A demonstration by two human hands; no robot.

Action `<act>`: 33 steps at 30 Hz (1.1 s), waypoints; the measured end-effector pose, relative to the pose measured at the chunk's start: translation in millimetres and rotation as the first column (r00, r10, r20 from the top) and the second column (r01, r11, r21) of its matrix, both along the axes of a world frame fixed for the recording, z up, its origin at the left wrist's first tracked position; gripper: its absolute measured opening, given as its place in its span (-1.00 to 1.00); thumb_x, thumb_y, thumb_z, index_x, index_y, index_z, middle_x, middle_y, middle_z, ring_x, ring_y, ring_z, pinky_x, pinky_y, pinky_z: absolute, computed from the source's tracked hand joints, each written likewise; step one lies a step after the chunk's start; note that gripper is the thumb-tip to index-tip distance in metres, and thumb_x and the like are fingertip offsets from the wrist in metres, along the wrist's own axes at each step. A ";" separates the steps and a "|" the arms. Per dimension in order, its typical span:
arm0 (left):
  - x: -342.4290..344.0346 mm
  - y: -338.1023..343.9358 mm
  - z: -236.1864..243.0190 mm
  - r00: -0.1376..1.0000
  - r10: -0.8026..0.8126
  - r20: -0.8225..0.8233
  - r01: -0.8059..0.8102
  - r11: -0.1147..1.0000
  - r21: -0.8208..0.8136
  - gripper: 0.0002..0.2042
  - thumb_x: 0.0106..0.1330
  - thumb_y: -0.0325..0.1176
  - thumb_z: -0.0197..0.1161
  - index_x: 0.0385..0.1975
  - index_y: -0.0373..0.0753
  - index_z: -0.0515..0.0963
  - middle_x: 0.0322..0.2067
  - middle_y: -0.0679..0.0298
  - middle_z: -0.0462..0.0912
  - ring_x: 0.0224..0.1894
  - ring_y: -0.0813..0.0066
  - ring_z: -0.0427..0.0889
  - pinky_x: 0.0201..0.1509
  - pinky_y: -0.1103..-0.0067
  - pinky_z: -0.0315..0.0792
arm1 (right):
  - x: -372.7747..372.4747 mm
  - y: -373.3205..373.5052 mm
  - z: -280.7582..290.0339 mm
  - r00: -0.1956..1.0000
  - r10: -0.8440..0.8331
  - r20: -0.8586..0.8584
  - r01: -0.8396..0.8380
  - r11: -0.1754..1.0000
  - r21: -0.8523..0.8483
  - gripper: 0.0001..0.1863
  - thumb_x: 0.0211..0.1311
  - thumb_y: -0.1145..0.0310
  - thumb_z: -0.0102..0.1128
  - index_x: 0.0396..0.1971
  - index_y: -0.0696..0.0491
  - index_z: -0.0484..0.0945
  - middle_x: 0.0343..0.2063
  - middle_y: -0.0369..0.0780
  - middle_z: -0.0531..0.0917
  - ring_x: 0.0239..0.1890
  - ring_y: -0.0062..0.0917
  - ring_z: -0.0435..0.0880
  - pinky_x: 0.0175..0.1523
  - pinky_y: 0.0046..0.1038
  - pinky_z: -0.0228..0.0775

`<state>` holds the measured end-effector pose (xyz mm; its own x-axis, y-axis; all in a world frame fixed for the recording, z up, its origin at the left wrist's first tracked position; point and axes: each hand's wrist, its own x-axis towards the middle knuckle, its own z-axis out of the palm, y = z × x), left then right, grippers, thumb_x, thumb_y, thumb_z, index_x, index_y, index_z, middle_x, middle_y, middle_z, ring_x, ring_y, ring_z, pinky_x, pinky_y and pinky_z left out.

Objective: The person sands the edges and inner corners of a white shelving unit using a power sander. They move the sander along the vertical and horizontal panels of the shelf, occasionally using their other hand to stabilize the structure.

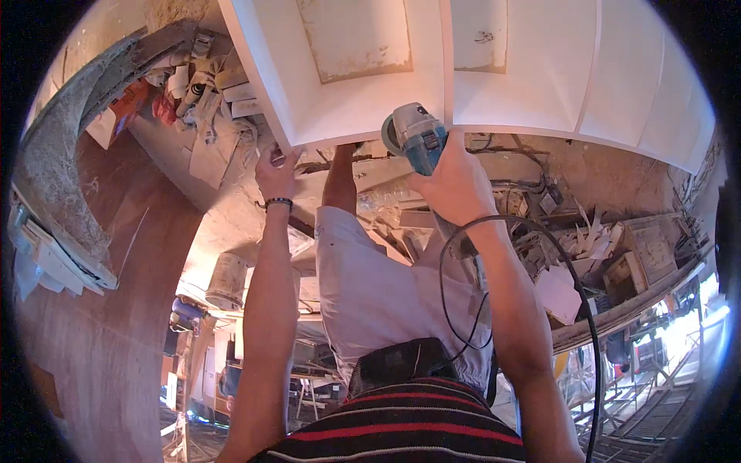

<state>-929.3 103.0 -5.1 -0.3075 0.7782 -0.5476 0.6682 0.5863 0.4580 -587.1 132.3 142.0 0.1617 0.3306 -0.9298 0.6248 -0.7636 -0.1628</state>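
Observation:
My right hand (461,181) is wrapped round the body of a teal and grey angle grinder (426,143) with a round disc at its left side. The tool is held up at the front edge of a white cabinet (363,133), close to an upright divider; whether the disc touches the wood, I cannot tell. A black cord (567,266) loops over my right forearm. To the left, my left hand (278,176), with a dark bracelet at the wrist, has its fingers curled at the cabinet's lower left corner.
Offcuts and scraps (594,243) lie heaped on the right, beside a small open wooden box (625,276). More scraps (204,96) are piled at far left. A brown board (116,309) and a dusty curved piece (62,177) stand along the left. A bucket (227,279) is near my left forearm.

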 end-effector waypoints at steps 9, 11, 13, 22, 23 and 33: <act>-11.9 7.9 -6.6 0.999 0.003 0.035 0.002 0.989 -0.150 -0.64 0.09 -0.18 0.64 -0.32 -0.35 0.73 -0.40 0.19 0.80 -0.37 0.40 0.75 -0.21 0.43 0.59 | 7.1 10.0 -5.7 0.997 0.073 0.027 -0.072 0.997 -0.030 -0.29 0.04 0.19 0.45 0.05 0.30 0.30 -0.17 0.27 0.70 -0.01 0.21 0.69 0.14 0.07 0.51; -14.5 8.1 -6.2 0.994 -0.104 -0.040 0.099 0.989 -0.111 -0.64 0.08 -0.18 0.64 -0.33 -0.34 0.73 -0.41 0.15 0.80 -0.39 0.37 0.75 -0.21 0.43 0.59 | 4.3 11.2 -7.5 0.996 0.080 0.041 -0.079 0.996 -0.041 -0.29 0.04 0.19 0.45 0.05 0.30 0.29 -0.17 0.27 0.70 0.00 0.21 0.68 0.14 0.07 0.51; -14.2 8.0 -7.2 0.997 -0.077 -0.030 0.073 0.991 -0.111 -0.64 0.07 -0.17 0.64 -0.34 -0.34 0.73 -0.41 0.14 0.79 -0.39 0.36 0.75 -0.21 0.43 0.59 | 1.9 11.8 -8.7 0.995 0.089 0.051 -0.086 0.995 -0.052 -0.28 0.03 0.18 0.45 0.05 0.31 0.29 -0.16 0.27 0.70 0.01 0.20 0.68 0.15 0.07 0.50; -8.7 8.7 -5.7 1.000 0.012 0.028 -0.010 0.996 -0.085 -0.66 0.05 -0.21 0.65 -0.38 -0.35 0.71 -0.44 0.17 0.79 -0.38 0.40 0.75 -0.22 0.47 0.58 | -29.4 20.6 -14.4 0.995 0.098 0.020 -0.098 0.994 -0.039 -0.27 0.03 0.18 0.46 0.05 0.28 0.28 -0.14 0.27 0.69 0.01 0.19 0.69 0.14 0.04 0.52; -9.7 8.4 -5.6 0.998 0.048 0.035 -0.045 0.996 -0.081 -0.66 0.05 -0.22 0.65 -0.38 -0.35 0.71 -0.44 0.17 0.79 -0.38 0.41 0.74 -0.22 0.48 0.57 | -36.4 24.0 -14.6 0.996 0.087 -0.018 -0.088 0.994 -0.070 -0.28 0.03 0.18 0.46 0.04 0.28 0.28 -0.14 0.26 0.69 0.00 0.18 0.69 0.13 0.04 0.53; -4.9 -4.6 -13.8 0.996 0.083 0.043 -0.081 0.996 -0.049 -0.58 -0.01 -0.16 0.68 -0.26 -0.32 0.73 -0.31 0.11 0.81 -0.24 0.31 0.77 -0.11 0.38 0.59 | -97.1 39.0 -12.7 0.983 0.074 -0.170 -0.073 0.997 0.011 -0.30 0.01 0.22 0.46 0.01 0.31 0.28 -0.14 0.27 0.67 -0.01 0.21 0.67 0.11 0.02 0.53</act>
<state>-934.2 98.4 -18.8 -0.3433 0.7244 -0.5978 0.5961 0.6599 0.4573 -684.1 171.3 129.3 -0.0236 0.3400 -0.9401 0.6421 -0.7157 -0.2749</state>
